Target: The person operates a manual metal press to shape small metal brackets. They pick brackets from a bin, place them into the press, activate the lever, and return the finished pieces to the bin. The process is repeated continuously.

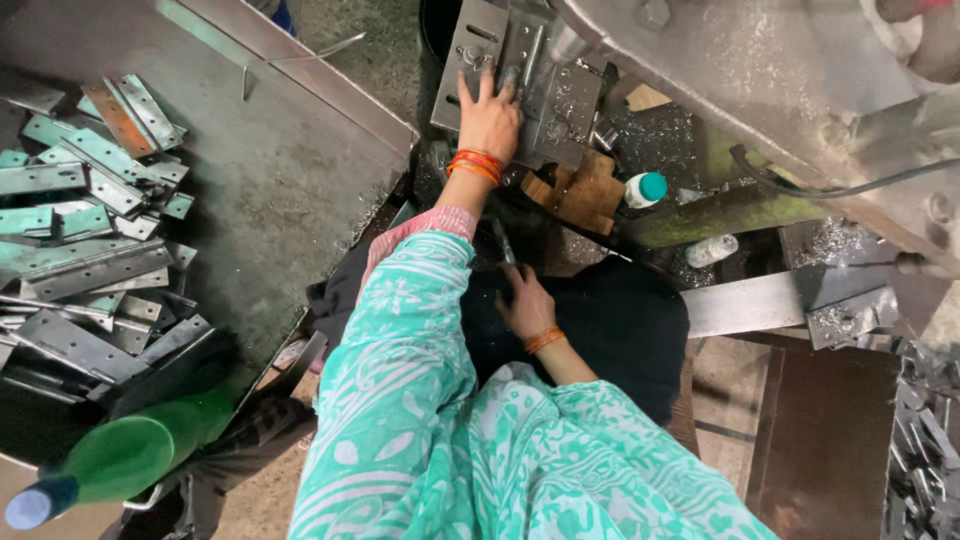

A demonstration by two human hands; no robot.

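Under the left hand, grip flat and empty, a hinge plate on the press.

Green bottle lower left — white bottle, perhaps glue, by wooden block.

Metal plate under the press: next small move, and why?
Probably slide the left hand back off the metal plate. Its fingers lie flat on the plate beneath the machine head, while the right hand rests low by the lap, holding a thin tool.

Hinges lie in tray, left of machine plate.
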